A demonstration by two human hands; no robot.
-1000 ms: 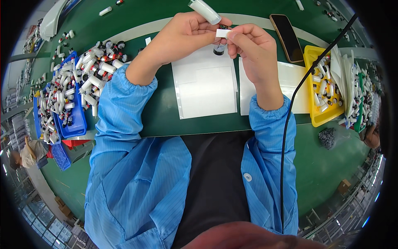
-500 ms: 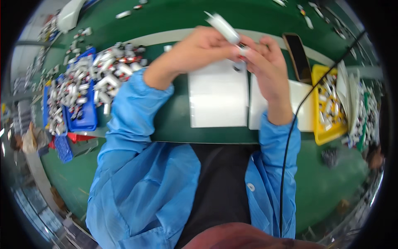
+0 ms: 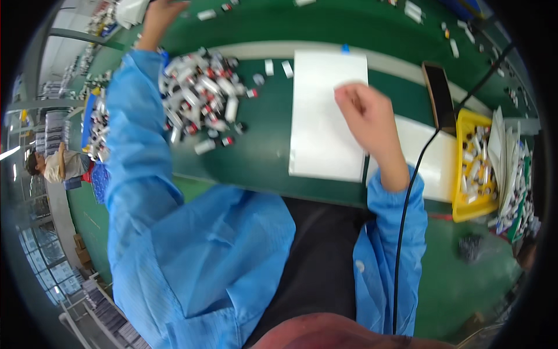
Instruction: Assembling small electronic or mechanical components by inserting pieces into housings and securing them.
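My left hand (image 3: 161,18) reaches to the far left, at the picture's upper edge, beside a white, bag-like object (image 3: 132,11). Its visible fingers are stretched out, and part of the hand is cut off by the frame. Over a stack of white sheets (image 3: 328,139) my right hand (image 3: 371,119) hovers with curled fingers. Whatever it may hold is hidden in the fist. Between my left sleeve and the sheets lies a heap of small white cylindrical parts (image 3: 200,96) with red and black ends.
A dark phone (image 3: 439,96) and a yellow tray of small parts (image 3: 459,198) are on the right. A black cable (image 3: 415,166) hangs across my right side. Two small white pieces (image 3: 288,69) sit by the sheets. On the left is a blue tray (image 3: 89,119).
My hands have come apart. The left one has swung to the far left; the right one has moved down slightly. The white cylindrical part they held together is out of sight.
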